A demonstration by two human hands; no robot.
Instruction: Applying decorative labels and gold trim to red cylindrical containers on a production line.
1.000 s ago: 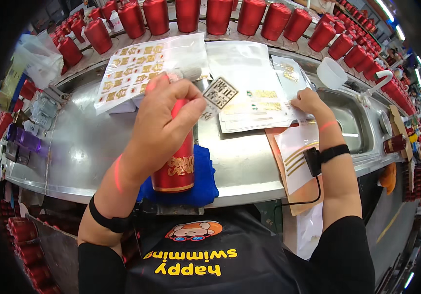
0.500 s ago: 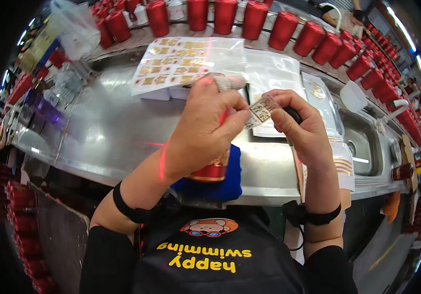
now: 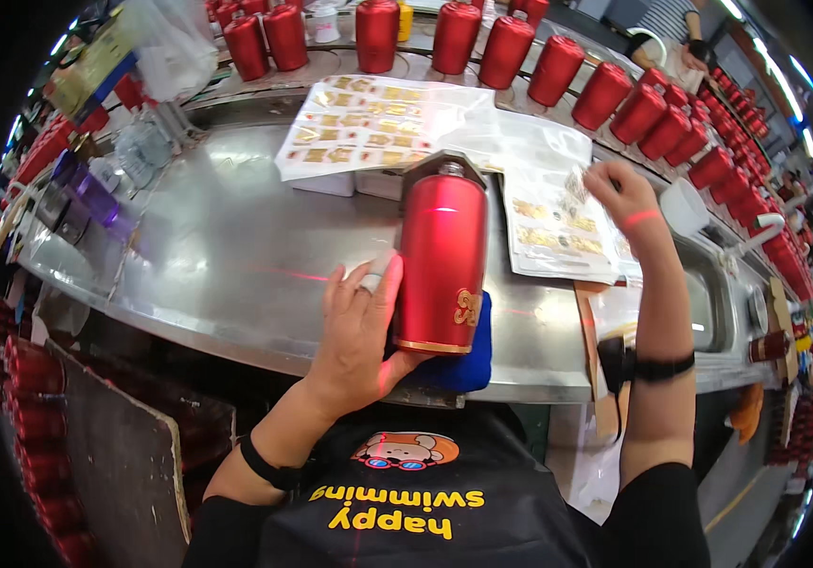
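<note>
A shiny red bottle (image 3: 442, 256) with a bare metal neck leans over a blue cloth (image 3: 471, 364), its neck pointing away from me. Near its base, a gold emblem (image 3: 466, 308) sits on the right side. My left hand (image 3: 359, 327) holds the bottle from the left, fingers along its side and thumb under the base. Off to the right, my right hand (image 3: 622, 194) has its fingers pinched on a small clear film (image 3: 575, 189), somewhat blurred. That hand is above a stack of gold sticker sheets (image 3: 544, 265). A dark angular stand (image 3: 425, 172) shows behind the bottle's neck.
Another sheet of gold stickers (image 3: 350, 123) lies on white boxes (image 3: 323, 182) at the back of the steel table (image 3: 227, 218). Red bottles (image 3: 506, 52) line the far ledge. A sink (image 3: 709, 293) and white tub (image 3: 683, 204) are right; a purple bottle (image 3: 89, 194) stands left.
Both hands were together over the bottle, holding a small clear sticker piece. My left hand has come down onto the bottle's side; my right has moved away to the right with clear film.
</note>
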